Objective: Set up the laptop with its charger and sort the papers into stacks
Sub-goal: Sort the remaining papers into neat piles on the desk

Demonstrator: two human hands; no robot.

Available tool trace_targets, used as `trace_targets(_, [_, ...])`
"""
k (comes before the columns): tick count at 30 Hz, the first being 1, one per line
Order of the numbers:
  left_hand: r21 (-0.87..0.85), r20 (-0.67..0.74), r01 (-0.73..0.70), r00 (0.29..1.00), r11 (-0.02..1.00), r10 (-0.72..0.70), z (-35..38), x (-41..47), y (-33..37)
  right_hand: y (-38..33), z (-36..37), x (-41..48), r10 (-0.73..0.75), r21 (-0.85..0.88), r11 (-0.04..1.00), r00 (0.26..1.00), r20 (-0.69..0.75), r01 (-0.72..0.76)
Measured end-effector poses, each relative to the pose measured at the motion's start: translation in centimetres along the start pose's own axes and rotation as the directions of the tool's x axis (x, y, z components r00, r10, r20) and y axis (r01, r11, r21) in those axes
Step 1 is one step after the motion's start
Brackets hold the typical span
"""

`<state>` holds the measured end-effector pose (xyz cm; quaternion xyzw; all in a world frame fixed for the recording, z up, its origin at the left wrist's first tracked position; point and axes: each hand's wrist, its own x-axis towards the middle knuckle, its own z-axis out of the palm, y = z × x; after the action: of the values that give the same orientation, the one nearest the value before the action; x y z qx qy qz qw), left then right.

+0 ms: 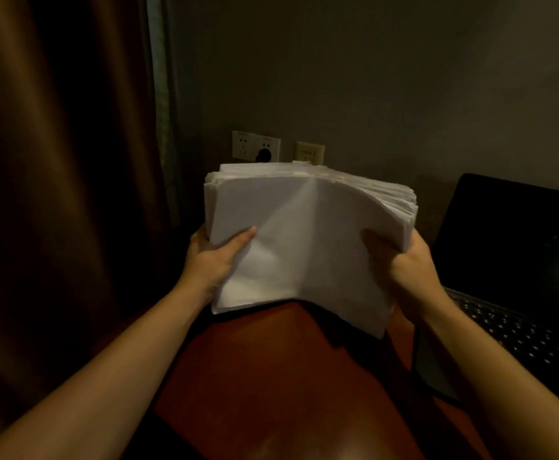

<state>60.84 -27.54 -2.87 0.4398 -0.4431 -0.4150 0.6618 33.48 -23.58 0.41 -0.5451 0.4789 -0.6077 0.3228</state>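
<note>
Above the red-brown tabletop (271,376), grips the thick paper stack (304,244) upright by both lower sides, left hand (211,257) and right hand (404,260) clamped on it, thumbs in front, likely to square edges before sorting, with open laptop (510,247) at right.

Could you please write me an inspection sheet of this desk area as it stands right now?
Surface: reddish-brown table, glossy, dimly lit.
Job's things: thick stack of white papers held above the table, sheets fanned at the right edge; open laptop at right, screen dark.
Clutter: nothing seen.
Grippers: left hand grips the stack's left side, thumb on top; right hand grips its right side.
Cables: black plug in the wall socket; its cord is hidden behind the stack.
Surroundings: brown curtain at left, plain wall behind, second wall plate beside the socket.
</note>
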Motion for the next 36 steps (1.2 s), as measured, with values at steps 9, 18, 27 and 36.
trace_targets(9, [-0.013,0.182,0.104,0.978,0.994,-0.1,-1.6,-0.5,-0.2,-0.3,-1.5,-1.6,0.007,0.177,0.984,0.995,0.096,-0.024])
trace_targets(18, [0.246,0.368,0.12,0.907,0.962,-0.208,-3.6,2.2,-1.7,-0.5,-2.0,0.8,-0.02,0.122,0.992,0.996,0.091,0.009])
trace_targets(27, [0.491,0.361,-0.008,0.912,0.871,-0.195,-3.7,3.3,-2.8,-0.4,-1.9,1.6,0.026,0.209,0.977,0.999,0.032,-0.032])
trace_targets(36, [0.573,0.446,-0.052,0.857,0.818,-0.259,-5.0,3.4,-3.6,-0.4,-2.4,2.1,-0.012,0.136,0.991,0.993,0.115,-0.004])
